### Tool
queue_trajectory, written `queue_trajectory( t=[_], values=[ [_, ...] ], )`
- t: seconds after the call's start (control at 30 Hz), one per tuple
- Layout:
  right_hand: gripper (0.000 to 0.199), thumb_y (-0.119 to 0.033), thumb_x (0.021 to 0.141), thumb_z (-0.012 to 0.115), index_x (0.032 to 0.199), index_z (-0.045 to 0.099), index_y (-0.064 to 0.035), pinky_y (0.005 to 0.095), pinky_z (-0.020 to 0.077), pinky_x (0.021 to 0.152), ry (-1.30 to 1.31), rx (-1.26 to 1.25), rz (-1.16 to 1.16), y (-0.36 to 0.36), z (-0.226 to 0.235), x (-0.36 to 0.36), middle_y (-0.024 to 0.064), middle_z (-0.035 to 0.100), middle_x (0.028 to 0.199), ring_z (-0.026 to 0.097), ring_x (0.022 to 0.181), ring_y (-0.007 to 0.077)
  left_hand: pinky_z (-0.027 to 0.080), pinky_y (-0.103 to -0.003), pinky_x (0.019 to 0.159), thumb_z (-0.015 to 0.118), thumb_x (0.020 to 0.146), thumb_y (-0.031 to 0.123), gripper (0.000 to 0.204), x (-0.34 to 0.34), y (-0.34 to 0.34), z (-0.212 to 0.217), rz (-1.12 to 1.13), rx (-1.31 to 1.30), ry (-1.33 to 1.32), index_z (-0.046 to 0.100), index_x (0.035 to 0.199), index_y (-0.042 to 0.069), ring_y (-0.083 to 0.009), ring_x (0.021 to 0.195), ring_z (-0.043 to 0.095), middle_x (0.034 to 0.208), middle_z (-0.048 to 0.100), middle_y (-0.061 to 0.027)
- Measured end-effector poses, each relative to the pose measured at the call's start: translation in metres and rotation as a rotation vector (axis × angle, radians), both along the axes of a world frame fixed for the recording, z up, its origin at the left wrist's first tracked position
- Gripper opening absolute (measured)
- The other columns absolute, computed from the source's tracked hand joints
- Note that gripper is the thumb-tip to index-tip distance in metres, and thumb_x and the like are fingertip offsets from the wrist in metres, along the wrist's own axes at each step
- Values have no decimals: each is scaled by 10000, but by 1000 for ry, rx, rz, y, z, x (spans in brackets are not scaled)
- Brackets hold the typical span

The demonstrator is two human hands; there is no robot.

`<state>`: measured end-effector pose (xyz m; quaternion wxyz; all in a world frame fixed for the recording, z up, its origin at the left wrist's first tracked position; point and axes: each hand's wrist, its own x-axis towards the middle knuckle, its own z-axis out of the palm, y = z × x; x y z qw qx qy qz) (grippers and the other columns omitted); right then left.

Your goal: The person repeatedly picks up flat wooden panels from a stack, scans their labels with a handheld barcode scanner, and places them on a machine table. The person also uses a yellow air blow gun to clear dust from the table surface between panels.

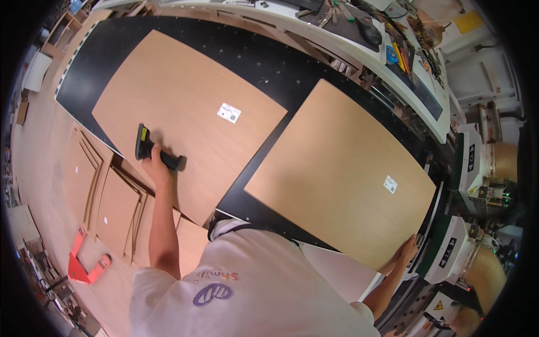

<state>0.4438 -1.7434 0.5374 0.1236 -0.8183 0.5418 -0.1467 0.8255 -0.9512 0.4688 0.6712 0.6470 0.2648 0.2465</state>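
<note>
while gripping: left hand around black scanner, right hand seemingly on panel edge

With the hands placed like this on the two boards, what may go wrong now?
1. The right hand grips only the corner of the right wooden panel, so the panel may slip or pinch fingers.
2. The left hand holds a black handheld scanner over the left wooden panel; dropped, it might dent the surface.

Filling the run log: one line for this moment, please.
left hand: holds scanner on left panel | right hand: grips right panel edge | both on black table
</note>
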Motion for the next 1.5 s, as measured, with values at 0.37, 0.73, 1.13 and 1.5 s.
queue_trajectory(
  t=[0.37, 0.73, 1.13, 1.5],
  values=[
    [670, -549, 1004, 510, 1027, 701, 93, 501, 509, 815, 283, 44, 77, -13, 24, 45, 294, 705, 993, 676, 953, 448, 467, -337, 584, 725, 801, 405, 492, 58, 84, 35, -432, 556, 540, 661, 756, -81, -158, 620, 596, 669, 634, -89],
    [459, -222, 896, 745, 1260, 584, 7, 467, 408, 1085, -189, -413, 885, 206, 127, 411, 223, 585, 1319, 527, 1261, 398, 522, -437, 694, 702, 877, 565, 617, 97, -16, 155, -495, 1260, 581, 650, 808, -46, -397, 786, 681, 801, 696, -230],
    [512, -232, 874, 690, 1350, 590, -73, 496, 437, 1049, -386, -382, 859, 290, 114, 638, 256, 507, 1346, 501, 1217, 458, 568, -554, 734, 598, 960, 324, 350, 322, -300, 185, -768, 1207, -457, 522, 1156, 44, -527, 812, 647, 1259, 479, -335],
    [399, -164, 901, 650, 1290, 642, -72, 483, 429, 1061, -320, -314, 765, 291, 123, 629, 223, 490, 1364, 477, 1252, 426, 576, -531, 777, 563, 985, 339, 408, 322, -313, 182, -813, 1162, -389, 552, 1206, -3, -511, 869, 667, 1392, 424, -350]
  ],
)
